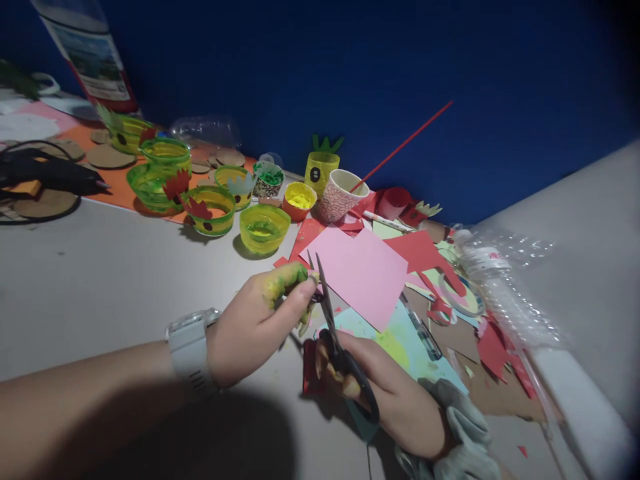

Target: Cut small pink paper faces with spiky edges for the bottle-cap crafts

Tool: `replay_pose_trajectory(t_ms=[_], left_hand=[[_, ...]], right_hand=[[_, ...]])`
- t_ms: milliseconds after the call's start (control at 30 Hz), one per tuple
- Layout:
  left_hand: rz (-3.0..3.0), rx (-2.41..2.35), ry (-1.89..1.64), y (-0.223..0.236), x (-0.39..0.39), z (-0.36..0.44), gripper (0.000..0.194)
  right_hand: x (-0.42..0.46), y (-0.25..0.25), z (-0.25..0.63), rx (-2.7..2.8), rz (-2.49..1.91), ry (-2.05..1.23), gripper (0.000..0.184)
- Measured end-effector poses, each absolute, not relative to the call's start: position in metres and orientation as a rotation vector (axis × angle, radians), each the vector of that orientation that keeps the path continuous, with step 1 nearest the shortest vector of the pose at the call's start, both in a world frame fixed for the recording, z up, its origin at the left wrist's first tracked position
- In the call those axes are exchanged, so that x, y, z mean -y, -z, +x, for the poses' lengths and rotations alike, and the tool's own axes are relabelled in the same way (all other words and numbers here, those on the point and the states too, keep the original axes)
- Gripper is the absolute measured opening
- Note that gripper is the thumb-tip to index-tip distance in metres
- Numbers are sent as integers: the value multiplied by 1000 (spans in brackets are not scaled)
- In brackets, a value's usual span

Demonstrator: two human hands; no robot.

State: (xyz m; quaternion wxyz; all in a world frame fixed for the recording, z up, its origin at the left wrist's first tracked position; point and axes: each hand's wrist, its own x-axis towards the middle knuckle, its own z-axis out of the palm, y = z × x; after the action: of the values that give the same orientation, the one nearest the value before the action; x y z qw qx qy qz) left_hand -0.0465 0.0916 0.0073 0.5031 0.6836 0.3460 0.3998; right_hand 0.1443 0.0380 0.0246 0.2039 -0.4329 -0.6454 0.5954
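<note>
My right hand [395,393] grips black-handled scissors [333,327], blades pointing up and away with the tips slightly apart. My left hand [260,317], smeared with yellow-green paint and wearing a white watch [193,350], pinches a small piece I cannot make out right at the blades. A pink paper sheet [363,273] lies just beyond the blades. A small red scrap [309,367] lies under the scissor handles.
Green and yellow painted plastic cups [263,227] stand in a cluster at the back. A patterned paper cup [340,195] holds a red stick [405,143]. Red, green and blue paper scraps [425,257] and a clear plastic bottle [500,287] lie at right. A black glue gun [47,173] rests at left.
</note>
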Motion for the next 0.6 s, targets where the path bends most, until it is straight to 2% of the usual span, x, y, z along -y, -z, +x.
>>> replay_pose_trajectory(t_ms=[600], left_hand=[[1662,-840,-966,-8,-91,-47,31]], right_hand=[[-37,-25,144,1774,-1213,-1680,51]])
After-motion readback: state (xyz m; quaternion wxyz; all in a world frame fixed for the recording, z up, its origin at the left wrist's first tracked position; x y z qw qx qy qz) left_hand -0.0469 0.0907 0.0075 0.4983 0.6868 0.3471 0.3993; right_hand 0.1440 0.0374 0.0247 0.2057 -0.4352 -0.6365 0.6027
